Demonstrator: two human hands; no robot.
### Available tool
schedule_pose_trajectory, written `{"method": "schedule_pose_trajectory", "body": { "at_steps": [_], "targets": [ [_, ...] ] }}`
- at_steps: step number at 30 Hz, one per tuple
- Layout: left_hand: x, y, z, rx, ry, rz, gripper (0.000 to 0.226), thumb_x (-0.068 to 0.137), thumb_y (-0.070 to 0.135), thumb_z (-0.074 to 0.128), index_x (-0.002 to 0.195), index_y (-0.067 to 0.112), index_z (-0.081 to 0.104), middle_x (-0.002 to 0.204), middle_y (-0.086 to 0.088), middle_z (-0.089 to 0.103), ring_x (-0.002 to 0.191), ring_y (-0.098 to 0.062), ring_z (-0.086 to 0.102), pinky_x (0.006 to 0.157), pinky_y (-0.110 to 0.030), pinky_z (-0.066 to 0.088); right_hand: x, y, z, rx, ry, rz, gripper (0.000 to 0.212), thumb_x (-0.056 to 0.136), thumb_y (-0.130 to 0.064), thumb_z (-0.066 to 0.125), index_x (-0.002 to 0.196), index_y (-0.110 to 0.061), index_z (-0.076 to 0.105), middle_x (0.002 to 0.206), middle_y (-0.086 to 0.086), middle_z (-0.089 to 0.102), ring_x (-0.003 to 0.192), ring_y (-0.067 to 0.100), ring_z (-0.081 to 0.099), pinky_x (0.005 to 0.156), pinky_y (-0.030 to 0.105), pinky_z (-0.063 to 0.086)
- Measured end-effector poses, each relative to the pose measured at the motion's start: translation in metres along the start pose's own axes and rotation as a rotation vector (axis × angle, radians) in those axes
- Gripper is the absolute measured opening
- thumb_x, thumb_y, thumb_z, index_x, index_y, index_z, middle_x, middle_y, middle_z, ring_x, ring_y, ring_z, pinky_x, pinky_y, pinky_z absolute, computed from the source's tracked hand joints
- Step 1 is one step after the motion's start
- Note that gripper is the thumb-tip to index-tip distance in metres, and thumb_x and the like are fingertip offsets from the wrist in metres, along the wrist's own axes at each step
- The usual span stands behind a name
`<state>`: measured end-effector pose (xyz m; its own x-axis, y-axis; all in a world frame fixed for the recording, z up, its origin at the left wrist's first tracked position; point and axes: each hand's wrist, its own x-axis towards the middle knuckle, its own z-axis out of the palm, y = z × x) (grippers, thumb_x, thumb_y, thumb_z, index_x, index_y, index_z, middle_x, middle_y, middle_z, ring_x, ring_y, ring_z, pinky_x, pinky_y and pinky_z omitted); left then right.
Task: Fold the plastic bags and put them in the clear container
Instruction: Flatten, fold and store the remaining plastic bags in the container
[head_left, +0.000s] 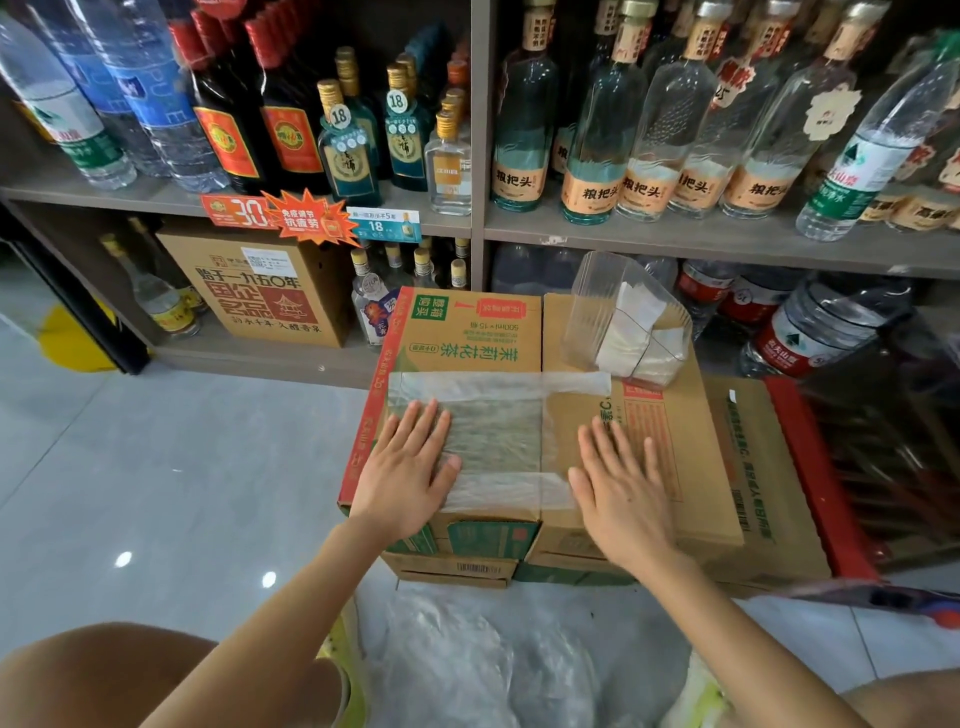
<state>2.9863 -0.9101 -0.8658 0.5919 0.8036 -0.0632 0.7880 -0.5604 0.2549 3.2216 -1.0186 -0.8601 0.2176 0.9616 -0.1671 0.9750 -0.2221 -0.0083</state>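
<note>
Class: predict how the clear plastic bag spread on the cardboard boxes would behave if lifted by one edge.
The plastic bag would probably droop limply: it is thin enough that the cardboard box shows through. Likely very light and apt to slide, hence the left hand pressing flat on it.

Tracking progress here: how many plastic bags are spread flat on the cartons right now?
1. The plastic bag lies across the two cartons, under the left hand. Folded ones in the clear container and crumpled plastic on the floor cannot be counted.
</note>
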Motion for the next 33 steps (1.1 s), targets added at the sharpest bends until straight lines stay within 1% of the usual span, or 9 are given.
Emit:
{"method": "schedule_pose_trajectory", "body": {
  "at_steps": [4,7,12,15,19,23,26,29,33],
  "targets": [
    [0.0,-0.002,-0.019,-0.498,0.15,-0.138,0.066,0.09,0.055,0.027,0.144,0.021,0.043,0.155,0.007,0.028,0.145,-0.011,0.017,0.115,-0.026,0.013,0.013,-0.021,-0.025,0.111,0.129,-0.052,0.081,0.077,-0.057,-0.036,0.145,-0.019,-0.013,0.155,0.002,-0.016,0.143,0.019,-0.018,0.117,0.037,-0.016],
    [0.013,-0.011,-0.022,-0.261,0.341,-0.157,0.06,0.095,0.047,0.027,0.128,0.012,0.061,0.143,-0.007,0.05,0.137,-0.028,0.039,0.113,-0.039,0.025,0.042,-0.059,-0.034,0.163,0.132,-0.185,0.066,0.09,-0.052,-0.016,0.147,-0.019,-0.011,0.153,0.0,-0.019,0.142,0.016,-0.02,0.117,0.035,-0.016],
    [0.036,-0.018,-0.005,0.057,0.113,-0.109,0.078,0.091,0.054,-0.004,0.153,0.013,0.02,0.16,-0.006,0.015,0.149,-0.027,0.006,0.12,-0.039,-0.003,0.087,-0.086,-0.019,0.028,0.038,-0.323,0.056,0.101,-0.048,0.005,0.152,-0.025,-0.002,0.159,0.002,-0.01,0.146,0.018,-0.013,0.118,0.044,-0.011],
    [0.037,-0.02,0.002,0.098,0.061,-0.145,0.082,0.083,0.057,-0.014,0.154,0.019,0.003,0.162,0.001,-0.001,0.149,-0.021,-0.008,0.119,-0.036,-0.011,0.091,-0.064,-0.012,0.025,-0.004,-0.255,0.056,0.097,-0.054,-0.002,0.148,-0.032,-0.009,0.158,-0.004,-0.013,0.146,0.017,-0.015,0.118,0.048,-0.01],
    [0.038,-0.02,0.001,0.079,0.045,-0.15,0.083,0.083,0.059,-0.015,0.154,0.021,0.001,0.162,0.002,-0.004,0.148,-0.02,-0.011,0.119,-0.036,-0.012,0.079,-0.037,-0.019,0.013,0.033,-0.088,0.06,0.087,-0.057,-0.017,0.141,-0.03,-0.017,0.156,0.0,-0.016,0.145,0.02,-0.016,0.118,0.046,-0.009],
    [0.031,-0.023,-0.013,-0.301,0.145,-0.138,0.065,0.097,0.06,0.02,0.152,0.025,0.017,0.156,0.01,-0.001,0.147,-0.013,-0.008,0.119,-0.034,-0.004,0.035,-0.04,-0.019,0.275,0.171,-0.356,0.064,0.095,-0.059,0.001,0.147,-0.026,0.015,0.156,-0.003,0.005,0.146,0.017,0.003,0.12,0.04,-0.005],
    [0.012,-0.026,-0.026,-0.503,0.221,-0.097,0.052,0.095,0.054,0.041,0.136,0.025,0.053,0.149,0.014,0.032,0.141,-0.007,0.022,0.113,-0.03,0.018,0.005,-0.036,-0.006,0.279,0.243,-0.533,0.061,0.095,-0.06,0.031,0.131,-0.018,0.055,0.145,0.001,0.043,0.136,0.018,0.037,0.116,0.043,0.014],
    [-0.019,-0.022,-0.031,-0.528,0.191,0.016,0.061,0.082,0.061,0.04,0.105,0.017,0.074,0.115,0.016,0.061,0.108,0.003,0.05,0.096,-0.021,0.04,-0.009,-0.028,0.004,0.207,0.317,-0.557,0.043,0.084,-0.05,0.061,0.114,-0.02,0.069,0.126,-0.001,0.063,0.12,0.018,0.055,0.108,0.043,0.026],
    [-0.053,-0.025,-0.023,-0.464,0.142,0.07,0.072,0.073,0.079,0.046,0.106,0.021,0.074,0.114,0.015,0.062,0.11,0.004,0.05,0.093,-0.005,0.032,-0.022,-0.027,0.012,0.265,0.43,-0.5,0.03,0.068,-0.019,0.085,0.096,-0.019,0.075,0.106,-0.006,0.071,0.096,0.016,0.063,0.095,0.033,0.033]
  ]
}}
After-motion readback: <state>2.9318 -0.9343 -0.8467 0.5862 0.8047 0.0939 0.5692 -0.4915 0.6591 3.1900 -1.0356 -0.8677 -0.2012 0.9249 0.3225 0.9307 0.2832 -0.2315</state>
